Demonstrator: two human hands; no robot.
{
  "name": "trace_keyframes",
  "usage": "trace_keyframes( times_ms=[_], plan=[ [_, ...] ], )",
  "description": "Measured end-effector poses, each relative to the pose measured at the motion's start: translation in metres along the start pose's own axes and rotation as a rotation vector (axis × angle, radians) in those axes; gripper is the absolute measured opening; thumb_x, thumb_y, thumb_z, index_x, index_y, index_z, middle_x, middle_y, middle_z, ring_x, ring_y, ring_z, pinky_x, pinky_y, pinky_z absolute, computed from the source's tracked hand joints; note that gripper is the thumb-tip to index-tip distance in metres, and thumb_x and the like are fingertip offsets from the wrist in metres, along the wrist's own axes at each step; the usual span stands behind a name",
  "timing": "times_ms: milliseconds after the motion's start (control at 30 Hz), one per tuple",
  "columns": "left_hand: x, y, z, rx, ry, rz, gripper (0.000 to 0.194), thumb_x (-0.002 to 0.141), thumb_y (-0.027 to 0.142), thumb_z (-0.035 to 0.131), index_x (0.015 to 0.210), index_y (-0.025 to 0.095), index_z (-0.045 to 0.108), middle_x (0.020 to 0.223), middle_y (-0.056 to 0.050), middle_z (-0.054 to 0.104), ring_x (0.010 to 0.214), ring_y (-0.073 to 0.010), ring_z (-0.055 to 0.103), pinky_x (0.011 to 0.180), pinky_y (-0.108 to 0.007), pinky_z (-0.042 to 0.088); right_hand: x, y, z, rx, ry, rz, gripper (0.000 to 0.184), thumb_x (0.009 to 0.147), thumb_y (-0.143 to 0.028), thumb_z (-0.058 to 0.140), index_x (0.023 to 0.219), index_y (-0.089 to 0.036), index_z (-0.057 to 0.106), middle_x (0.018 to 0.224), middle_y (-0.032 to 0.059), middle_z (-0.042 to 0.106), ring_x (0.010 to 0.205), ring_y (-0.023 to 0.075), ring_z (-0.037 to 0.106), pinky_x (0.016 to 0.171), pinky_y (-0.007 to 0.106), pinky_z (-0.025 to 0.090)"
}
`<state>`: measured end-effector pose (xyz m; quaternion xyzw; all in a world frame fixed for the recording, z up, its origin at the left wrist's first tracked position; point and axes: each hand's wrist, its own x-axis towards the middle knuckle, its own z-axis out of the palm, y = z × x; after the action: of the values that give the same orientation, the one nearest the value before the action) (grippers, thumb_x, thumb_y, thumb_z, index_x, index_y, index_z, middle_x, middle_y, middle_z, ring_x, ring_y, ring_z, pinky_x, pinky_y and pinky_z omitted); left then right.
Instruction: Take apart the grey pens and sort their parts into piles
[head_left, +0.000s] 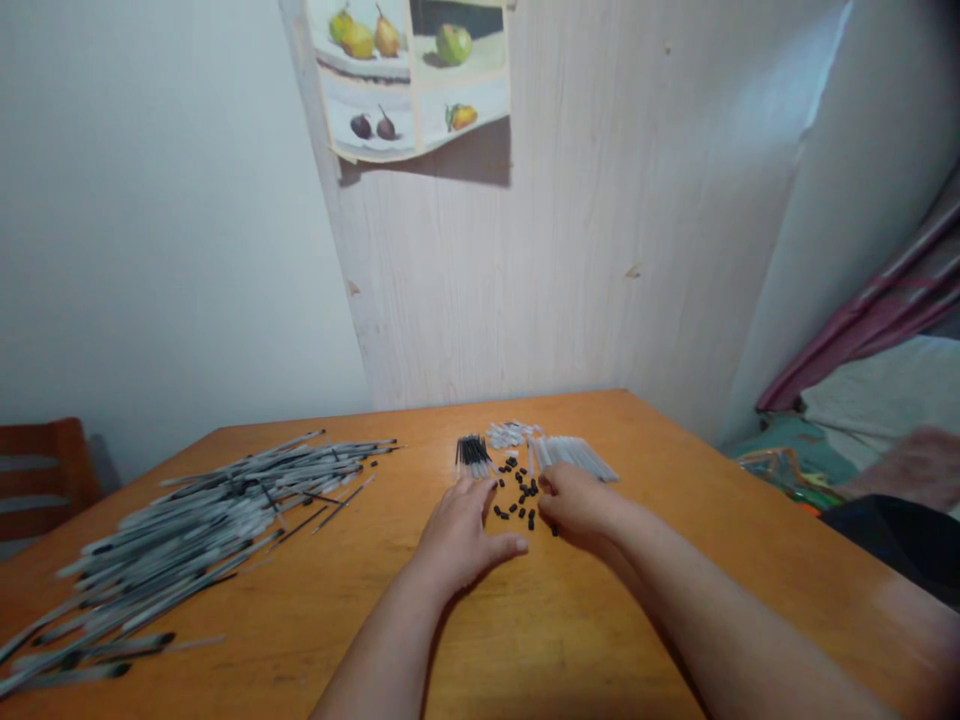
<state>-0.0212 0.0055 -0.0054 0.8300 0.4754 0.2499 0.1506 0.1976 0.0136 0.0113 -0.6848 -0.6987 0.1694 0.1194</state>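
Observation:
My left hand [459,538] rests low over the table with its thumb spread away. Its fingertips reach the near ends of a bundle of thin sticks with black upper parts, like pen refills [472,452]. Small black caps or plugs [523,488] lie scattered between my hands. My right hand [574,500] has its fingers curled together at the right side of these pieces; whatever is in them is hidden. Just beyond it lies a row of clear whitish tubes [574,453], like pen barrels. Small white pieces [510,433] form a heap behind the black ones.
A large loose pile of pen-like grey and white sticks [210,515] covers the left of the wooden table [495,650]. A chair back [45,480] stands at far left. Fruit pictures [412,80] hang on the wall, and bedding [892,400] lies to the right.

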Motion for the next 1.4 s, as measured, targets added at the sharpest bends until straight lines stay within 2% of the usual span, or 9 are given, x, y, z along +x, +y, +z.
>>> trace_keyframes(
  times_ms=[100, 267, 667, 833, 1000, 1100, 1233, 1300, 1400],
  plan=[
    [-0.001, -0.002, -0.001, -0.018, -0.015, -0.015, 0.086, 0.063, 0.063, 0.079, 0.135, 0.022, 0.058, 0.13, -0.013, 0.061, 0.119, -0.0315, 0.056, 0.101, -0.04, 0.043, 0.0, -0.005, 0.0, -0.006, 0.001, -0.008, 0.017, 0.076, -0.021, 0.062, 0.089, -0.015, 0.073, 0.084, 0.0095, 0.072, 0.073, 0.0173, 0.062, 0.057, 0.025, 0.035],
    [-0.002, -0.003, -0.002, -0.017, -0.061, -0.047, 0.073, 0.063, 0.062, 0.079, 0.122, 0.021, 0.065, 0.112, -0.01, 0.066, 0.101, -0.0282, 0.061, 0.085, -0.036, 0.047, 0.002, -0.011, 0.003, -0.03, 0.008, -0.015, 0.019, 0.08, -0.023, 0.061, 0.091, -0.014, 0.074, 0.096, 0.0145, 0.074, 0.084, 0.0218, 0.066, 0.063, 0.027, 0.04],
    [0.0, 0.0, 0.001, 0.016, -0.085, -0.063, 0.053, 0.066, 0.055, 0.078, 0.104, 0.02, 0.065, 0.099, -0.006, 0.066, 0.087, -0.0242, 0.059, 0.068, -0.03, 0.039, 0.009, -0.02, 0.012, -0.081, 0.06, -0.065, 0.025, 0.083, -0.022, 0.058, 0.102, -0.013, 0.072, 0.113, 0.018, 0.07, 0.1, 0.0252, 0.065, 0.078, 0.029, 0.043],
    [0.001, -0.001, 0.004, 0.031, -0.072, -0.06, 0.048, 0.069, 0.057, 0.075, 0.099, 0.02, 0.065, 0.091, -0.004, 0.064, 0.08, -0.0216, 0.057, 0.064, -0.03, 0.035, 0.011, -0.023, 0.011, -0.069, 0.052, -0.096, 0.023, 0.085, -0.02, 0.055, 0.096, -0.014, 0.073, 0.107, 0.0149, 0.071, 0.095, 0.0215, 0.064, 0.075, 0.026, 0.041],
    [0.002, -0.001, 0.005, 0.013, -0.075, -0.072, 0.05, 0.069, 0.057, 0.075, 0.1, 0.02, 0.065, 0.088, -0.003, 0.063, 0.077, -0.0202, 0.056, 0.063, -0.029, 0.034, 0.003, -0.01, -0.007, -0.028, 0.017, -0.062, 0.021, 0.085, -0.028, 0.055, 0.086, -0.016, 0.072, 0.082, 0.0073, 0.071, 0.071, 0.0161, 0.061, 0.057, 0.025, 0.035],
    [0.002, 0.001, 0.003, 0.001, -0.081, -0.092, 0.05, 0.069, 0.057, 0.075, 0.1, 0.019, 0.065, 0.086, -0.003, 0.062, 0.077, -0.02, 0.056, 0.063, -0.029, 0.034, -0.008, 0.0, -0.02, 0.016, -0.099, -0.065, 0.023, 0.076, -0.04, 0.069, 0.086, -0.02, 0.07, 0.079, 0.0028, 0.069, 0.068, 0.0151, 0.059, 0.057, 0.024, 0.034],
    [0.002, 0.004, 0.001, -0.004, -0.076, -0.093, 0.05, 0.069, 0.054, 0.076, 0.103, 0.019, 0.065, 0.087, -0.003, 0.063, 0.078, -0.0207, 0.057, 0.064, -0.029, 0.036, -0.019, 0.005, -0.025, -0.059, -0.215, -0.049, 0.044, 0.059, -0.053, 0.082, 0.087, -0.021, 0.07, 0.081, 0.0026, 0.069, 0.068, 0.0173, 0.06, 0.058, 0.026, 0.035],
    [0.002, 0.006, 0.001, -0.002, -0.079, -0.108, 0.051, 0.068, 0.053, 0.077, 0.104, 0.019, 0.065, 0.087, -0.004, 0.063, 0.078, -0.0207, 0.058, 0.064, -0.029, 0.036, -0.019, 0.004, -0.022, -0.089, -0.236, -0.033, 0.049, 0.055, -0.054, 0.084, 0.089, -0.022, 0.07, 0.083, 0.0035, 0.07, 0.068, 0.0182, 0.06, 0.058, 0.027, 0.036],
    [0.003, 0.006, 0.003, 0.008, -0.074, -0.113, 0.048, 0.069, 0.052, 0.077, 0.102, 0.019, 0.065, 0.086, -0.003, 0.063, 0.076, -0.0201, 0.057, 0.063, -0.029, 0.036, -0.015, 0.002, -0.016, -0.062, -0.242, -0.021, 0.045, 0.057, -0.046, 0.084, 0.092, -0.021, 0.07, 0.086, 0.0044, 0.071, 0.069, 0.0181, 0.062, 0.058, 0.027, 0.038]
  ],
)
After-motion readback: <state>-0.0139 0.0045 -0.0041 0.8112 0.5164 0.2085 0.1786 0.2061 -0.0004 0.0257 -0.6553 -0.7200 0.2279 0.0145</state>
